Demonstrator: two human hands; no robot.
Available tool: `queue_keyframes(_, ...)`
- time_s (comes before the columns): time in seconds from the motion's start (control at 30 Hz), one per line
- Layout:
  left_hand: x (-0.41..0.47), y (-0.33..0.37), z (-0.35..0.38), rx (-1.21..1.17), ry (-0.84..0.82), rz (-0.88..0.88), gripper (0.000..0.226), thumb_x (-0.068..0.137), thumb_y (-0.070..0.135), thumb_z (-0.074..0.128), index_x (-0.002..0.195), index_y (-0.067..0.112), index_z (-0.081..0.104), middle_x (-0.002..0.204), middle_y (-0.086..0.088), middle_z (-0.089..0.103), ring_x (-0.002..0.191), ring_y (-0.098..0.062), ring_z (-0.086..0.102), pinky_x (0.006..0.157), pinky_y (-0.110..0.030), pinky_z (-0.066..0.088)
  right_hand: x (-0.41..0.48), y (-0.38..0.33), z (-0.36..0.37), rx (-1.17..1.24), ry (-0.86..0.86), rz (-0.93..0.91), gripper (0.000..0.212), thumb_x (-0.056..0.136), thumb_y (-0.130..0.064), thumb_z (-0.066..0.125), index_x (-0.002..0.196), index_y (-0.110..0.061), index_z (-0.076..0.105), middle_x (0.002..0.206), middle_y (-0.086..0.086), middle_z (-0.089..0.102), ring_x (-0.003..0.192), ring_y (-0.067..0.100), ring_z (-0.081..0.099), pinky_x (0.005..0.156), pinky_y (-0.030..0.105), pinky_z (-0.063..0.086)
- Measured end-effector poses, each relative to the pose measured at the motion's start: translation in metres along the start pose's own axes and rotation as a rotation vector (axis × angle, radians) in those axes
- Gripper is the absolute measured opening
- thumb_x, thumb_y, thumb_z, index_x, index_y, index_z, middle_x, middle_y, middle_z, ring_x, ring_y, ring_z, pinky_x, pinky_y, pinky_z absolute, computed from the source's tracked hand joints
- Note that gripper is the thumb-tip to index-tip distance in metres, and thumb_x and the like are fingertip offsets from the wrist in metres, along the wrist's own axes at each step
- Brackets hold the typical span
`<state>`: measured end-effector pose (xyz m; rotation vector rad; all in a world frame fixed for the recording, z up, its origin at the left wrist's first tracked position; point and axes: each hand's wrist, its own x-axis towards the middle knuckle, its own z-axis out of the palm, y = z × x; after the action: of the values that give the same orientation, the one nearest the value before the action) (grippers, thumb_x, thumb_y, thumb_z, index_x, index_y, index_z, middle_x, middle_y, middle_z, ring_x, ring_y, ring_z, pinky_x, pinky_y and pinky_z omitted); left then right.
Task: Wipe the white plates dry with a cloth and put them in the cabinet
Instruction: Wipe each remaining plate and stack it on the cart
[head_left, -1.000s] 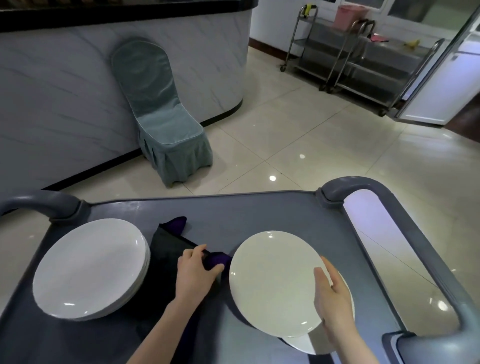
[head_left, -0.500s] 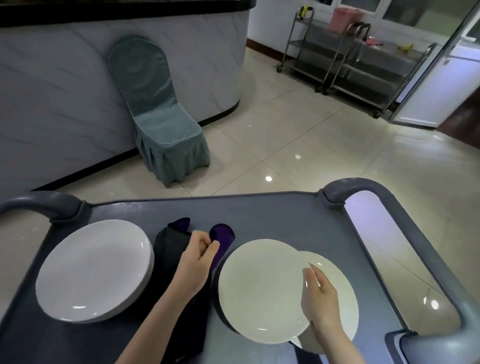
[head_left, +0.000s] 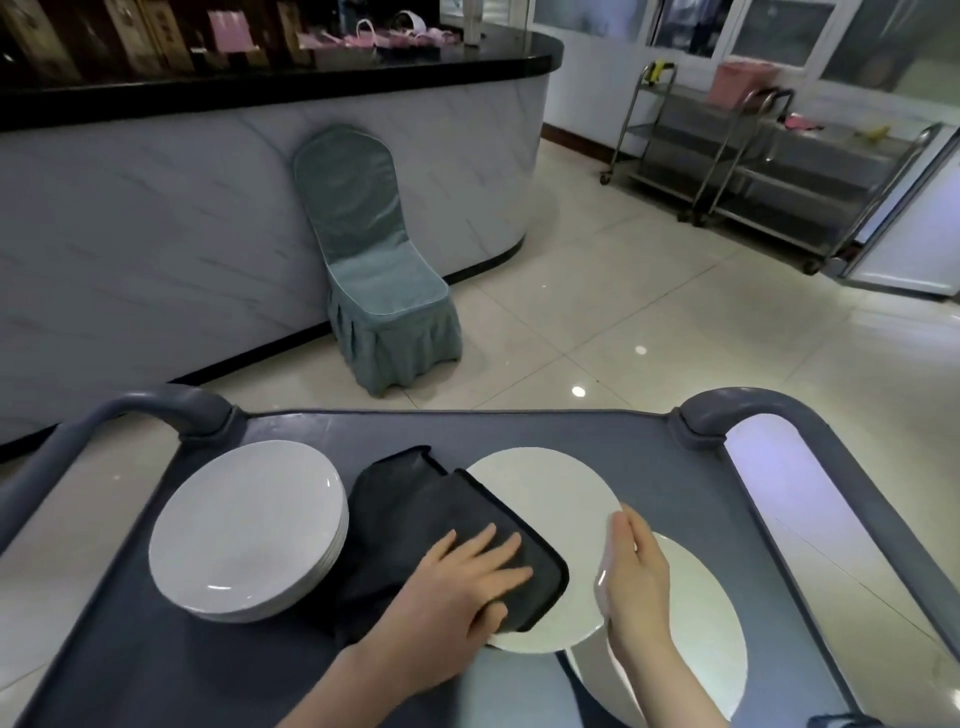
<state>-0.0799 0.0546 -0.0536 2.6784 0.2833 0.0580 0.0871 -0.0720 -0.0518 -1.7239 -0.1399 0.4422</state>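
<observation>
White round plate (head_left: 540, 499) sits on my grey cart (head_left: 675, 483), right hand (head_left: 631, 577) clamped on its rim; left hand (head_left: 462, 582) flat, pressing dark cloth (head_left: 415, 509); wiping barely begun; stack (head_left: 244, 525) and cabinet trip remain, I reckon.

No readable text, labels, brands or numbers anywhere; items on far counter too blurred.
</observation>
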Motion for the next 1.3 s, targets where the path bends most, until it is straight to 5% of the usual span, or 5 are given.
queue_keyframes(0.2,0.009,0.027,0.011,0.152,-0.086,0.194,0.052,0.087,0.028,0.039,0.137,0.037,0.051,0.153,0.016,0.042,0.145,-0.008,0.032,0.115,-0.045,0.032,-0.005,0.002,0.007,0.03,-0.059,-0.034,0.025,0.103,-0.019,0.048,0.089,-0.021,0.069,0.088,-0.013,0.07,0.089,0.012,0.061,0.083,0.028,0.047)
queue_keyframes(0.5,0.038,-0.012,-0.015,0.167,0.01,-0.188,0.057,0.105,0.046,0.023,0.154,0.045,-0.006,0.156,0.026,-0.026,0.143,-0.005,-0.031,0.121,-0.045,-0.013,-0.008,-0.013,0.003,0.191,-0.089,-0.07,0.027,0.103,-0.016,0.051,0.089,-0.015,0.074,0.087,-0.014,0.075,0.079,-0.003,0.065,0.072,0.012,0.05)
queue_keyframes(0.73,-0.008,0.03,0.006,0.197,0.027,0.097,0.055,0.083,0.034,0.05,0.138,0.034,0.056,0.153,0.009,0.043,0.142,-0.016,0.039,0.106,-0.049,0.044,0.003,-0.021,-0.007,0.301,0.056,-0.04,0.023,0.102,-0.015,0.051,0.094,-0.008,0.071,0.079,-0.017,0.07,0.073,-0.002,0.063,0.069,0.01,0.05)
queue_keyframes(1.13,0.03,-0.015,-0.016,0.186,0.05,-0.209,0.056,0.105,0.046,0.018,0.154,0.039,-0.009,0.153,0.024,-0.031,0.142,-0.004,-0.034,0.121,-0.04,-0.016,-0.013,-0.025,0.002,0.29,-0.04,-0.068,0.025,0.101,-0.014,0.052,0.082,-0.007,0.066,0.078,-0.005,0.065,0.07,0.008,0.057,0.066,0.015,0.051)
queue_keyframes(1.3,-0.006,0.016,-0.002,0.202,0.087,-0.034,0.055,0.09,0.029,0.041,0.144,0.026,0.051,0.157,0.005,0.035,0.145,-0.024,0.033,0.111,-0.053,0.021,-0.006,-0.034,-0.009,0.351,0.021,-0.063,0.029,0.101,-0.013,0.05,0.086,-0.015,0.075,0.083,-0.01,0.073,0.073,0.003,0.066,0.064,0.012,0.053)
